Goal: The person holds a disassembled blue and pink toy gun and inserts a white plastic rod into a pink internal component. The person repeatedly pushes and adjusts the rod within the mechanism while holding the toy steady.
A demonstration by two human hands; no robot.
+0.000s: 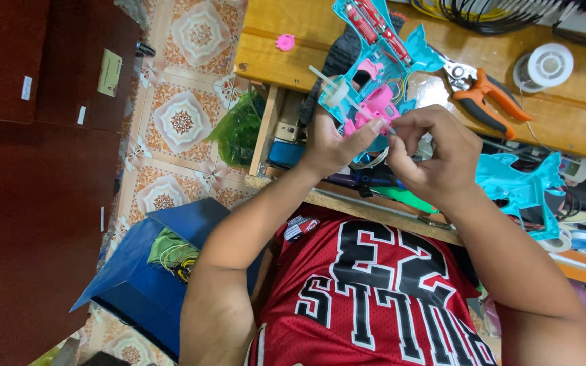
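An opened cyan plastic toy shell (381, 47) with pink and white inner parts is held up over the wooden workbench (266, 51). My left hand (330, 142) grips the toy from below, thumb against the pink piece (376, 102). My right hand (439, 156) is beside it, fingertips pinched on a small thin part at that pink piece. What exactly the fingers pinch is too small to tell. A white cylinder part (336, 91) sticks out at the toy's left side.
A second cyan shell half (520, 186) lies right of my right hand. Orange-handled cutters (486, 98), a white spool (547, 64), black cables (496, 13) and a small pink gear (285, 42) are on the bench. A blue box (144, 271) stands on the tiled floor.
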